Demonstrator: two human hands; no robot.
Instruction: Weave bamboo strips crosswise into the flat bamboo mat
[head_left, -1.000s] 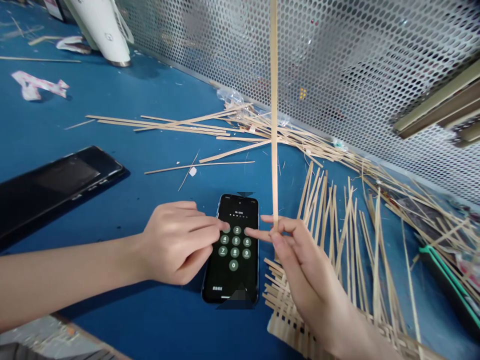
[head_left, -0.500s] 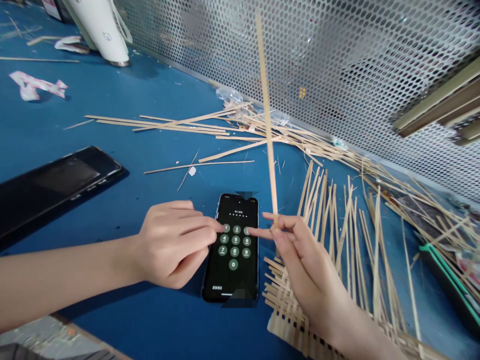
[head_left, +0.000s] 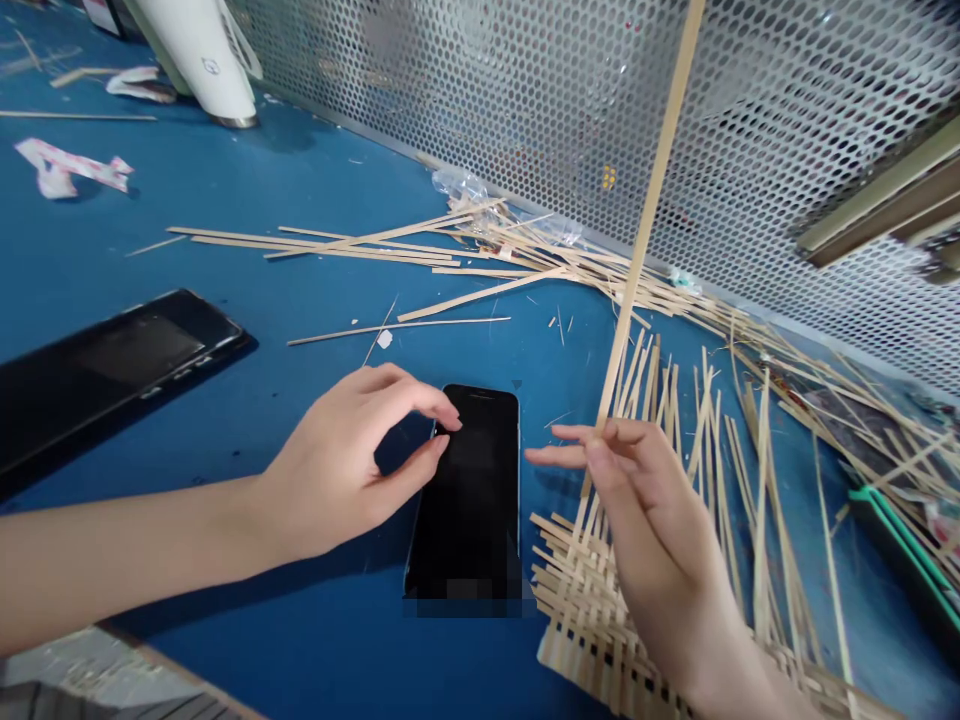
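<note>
A phone (head_left: 472, 500) with a dark screen lies on the blue table. My left hand (head_left: 360, 455) hovers at its upper left edge, thumb and fingertips apart, holding nothing. Between the thumb and fingers of my right hand (head_left: 645, 510) is a long flat bamboo strip (head_left: 651, 210), which slants up to the right. Beneath that hand lies a partly woven bamboo mat (head_left: 581, 600), its long loose strips fanning away toward the back; the hand and forearm hide part of it.
Loose bamboo strips (head_left: 390, 250) lie across the table (head_left: 300, 180) before a perforated metal panel (head_left: 525, 90). A black device (head_left: 127, 360) is at left, a white bottle-like object (head_left: 202, 60) at back left, and a green-edged black case (head_left: 907, 560) at right.
The phone's lit keypad has gone dark. My left hand's fingers have lifted and spread from the screen. My right hand has moved right, and its strip now leans to the right.
</note>
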